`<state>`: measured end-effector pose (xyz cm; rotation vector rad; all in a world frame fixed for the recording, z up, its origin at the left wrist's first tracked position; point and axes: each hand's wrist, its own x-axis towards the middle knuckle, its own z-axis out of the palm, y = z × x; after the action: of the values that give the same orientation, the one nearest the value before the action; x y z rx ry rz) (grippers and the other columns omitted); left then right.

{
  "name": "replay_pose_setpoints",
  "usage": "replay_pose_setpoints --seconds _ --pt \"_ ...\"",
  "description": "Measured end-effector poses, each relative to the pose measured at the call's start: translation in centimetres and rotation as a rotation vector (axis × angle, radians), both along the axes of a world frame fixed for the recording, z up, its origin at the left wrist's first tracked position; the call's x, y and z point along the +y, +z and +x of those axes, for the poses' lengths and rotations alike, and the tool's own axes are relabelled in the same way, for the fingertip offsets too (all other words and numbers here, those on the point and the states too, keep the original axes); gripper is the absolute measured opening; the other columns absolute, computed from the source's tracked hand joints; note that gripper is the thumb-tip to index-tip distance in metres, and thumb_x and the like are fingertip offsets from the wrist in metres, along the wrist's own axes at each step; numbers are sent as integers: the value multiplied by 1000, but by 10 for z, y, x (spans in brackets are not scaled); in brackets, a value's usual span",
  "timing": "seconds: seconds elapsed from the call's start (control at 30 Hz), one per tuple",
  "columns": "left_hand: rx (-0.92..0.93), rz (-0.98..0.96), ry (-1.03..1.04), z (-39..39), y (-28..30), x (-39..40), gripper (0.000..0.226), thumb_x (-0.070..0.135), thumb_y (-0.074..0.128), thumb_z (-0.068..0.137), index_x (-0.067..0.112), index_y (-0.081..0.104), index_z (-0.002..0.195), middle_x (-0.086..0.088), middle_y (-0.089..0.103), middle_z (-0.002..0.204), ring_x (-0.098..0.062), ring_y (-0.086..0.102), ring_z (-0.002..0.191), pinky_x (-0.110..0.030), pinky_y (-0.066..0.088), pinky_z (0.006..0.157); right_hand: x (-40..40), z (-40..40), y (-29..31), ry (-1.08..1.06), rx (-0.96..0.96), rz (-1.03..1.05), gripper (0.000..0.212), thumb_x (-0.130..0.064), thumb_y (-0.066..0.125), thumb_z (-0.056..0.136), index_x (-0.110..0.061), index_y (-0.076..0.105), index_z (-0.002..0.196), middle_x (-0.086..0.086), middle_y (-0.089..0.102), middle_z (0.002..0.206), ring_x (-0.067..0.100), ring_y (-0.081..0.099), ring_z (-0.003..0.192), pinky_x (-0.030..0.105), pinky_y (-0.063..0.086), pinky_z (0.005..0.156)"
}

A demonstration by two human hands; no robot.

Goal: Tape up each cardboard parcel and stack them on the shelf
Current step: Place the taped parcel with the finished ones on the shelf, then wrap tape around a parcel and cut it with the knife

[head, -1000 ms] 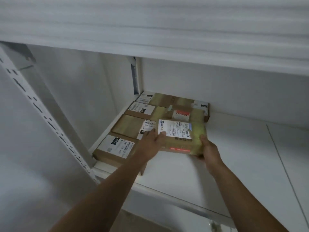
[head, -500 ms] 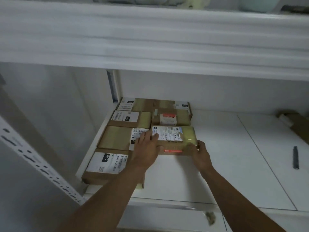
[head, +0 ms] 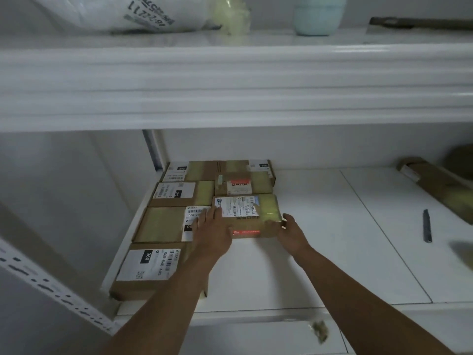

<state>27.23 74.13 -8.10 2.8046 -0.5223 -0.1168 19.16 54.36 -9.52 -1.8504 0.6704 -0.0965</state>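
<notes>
A taped cardboard parcel (head: 245, 208) with a white label and a red strip on its front lies on the white shelf (head: 320, 239), just in front of a parcel with a red-and-white sticker (head: 243, 183). My left hand (head: 212, 231) lies flat with straight fingers over the parcel's left edge and the neighbouring labelled parcel (head: 158, 224). My right hand (head: 291, 231) presses against the parcel's right front corner. More labelled parcels (head: 148, 265) (head: 184, 192) fill the shelf's left side in rows.
A dark pen-like object (head: 427, 226) and a long brown wrapped package (head: 435, 183) lie on the shelf's right part. The upper shelf's thick front edge (head: 230, 80) hangs overhead, carrying a white bag (head: 115, 11) and a pale blue vase (head: 317, 14). A perforated upright (head: 51, 285) stands at left.
The parcel between my hands went from held above the shelf to lying on it beside the others. My left fingers flattened over its edge. The view tilted up.
</notes>
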Motion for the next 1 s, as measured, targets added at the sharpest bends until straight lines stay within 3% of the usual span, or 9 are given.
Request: replay_pose_setpoints --seconds 0.1,0.23,0.3,0.43,0.73,0.8,0.93,1.0 --pt "-37 -37 39 -13 11 -18 69 35 41 101 11 12 159 -9 4 167 -28 -3 154 -45 -2 124 -18 -12 6 -5 -32 62 71 -43 57 98 -18 24 155 8 39 154 24 47 134 30 39 99" --pt "-151 -117 6 -54 28 -93 63 36 45 100 13 25 155 -11 20 163 -29 13 151 -42 8 122 -71 -53 21 19 -79 5 63 -32 57 99 -24 25 153 5 43 148 23 53 123 27 39 90" --pt "-100 -127 -83 -77 30 -143 55 35 46 99 15 35 150 -9 33 155 -29 25 145 -40 17 119 -105 -81 30 59 -80 -66 62 -30 56 99 -25 23 152 4 46 143 21 56 116 26 39 87" --pt "-18 -103 -237 -128 29 -238 53 37 48 99 21 41 148 0 39 153 -21 28 144 -32 21 117 -182 -142 47 90 -114 -196 62 -30 55 99 -26 21 151 3 51 133 18 58 104 27 43 87" --pt "171 -47 -410 -221 29 -395 55 39 50 99 24 38 151 -2 36 156 -25 26 144 -36 24 116 -321 -240 62 -29 -124 -380 49 -30 60 95 -19 43 140 0 57 117 20 55 114 32 42 95" --pt "183 -34 -433 -226 27 -418 54 39 49 98 25 39 150 -2 37 155 -25 27 144 -37 25 115 -345 -250 61 -70 -131 -430 46 -29 60 94 -17 48 137 3 60 120 23 54 117 35 43 96" --pt "199 -54 -437 -218 22 -452 52 40 49 98 25 42 147 -3 42 151 -26 32 141 -35 28 113 -386 -253 64 -167 -137 -476 41 -26 60 95 -14 52 134 5 60 123 23 55 111 27 38 84" --pt "222 -71 -419 -208 19 -466 51 39 49 98 25 43 147 -3 43 149 -26 33 140 -34 29 113 -406 -247 64 -193 -107 -471 42 -28 60 95 -15 52 135 4 60 124 23 54 116 28 40 88"
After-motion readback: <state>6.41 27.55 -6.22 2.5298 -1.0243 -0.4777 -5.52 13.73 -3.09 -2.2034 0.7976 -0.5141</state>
